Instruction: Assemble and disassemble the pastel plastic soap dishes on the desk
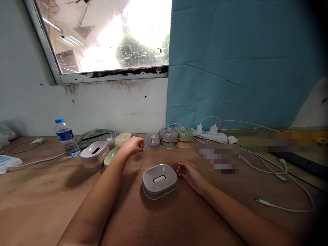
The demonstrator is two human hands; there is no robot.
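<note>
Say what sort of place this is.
Probably a makeshift indoor workspace: a table, a power strip with trailing cables, and a stained wall.

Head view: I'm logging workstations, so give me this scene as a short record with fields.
Middle: glossy grey rounded plastic box, pale oval piece in its top slot
Left hand: curled, near the cream rounded plastic box; grip unclear
Right hand: loosely bent, beside the grey box's right edge
Left side: clear plastic bottle with blue cap; pink-topped rounded box stack
Right side: white cable with metal-tipped plug
</note>
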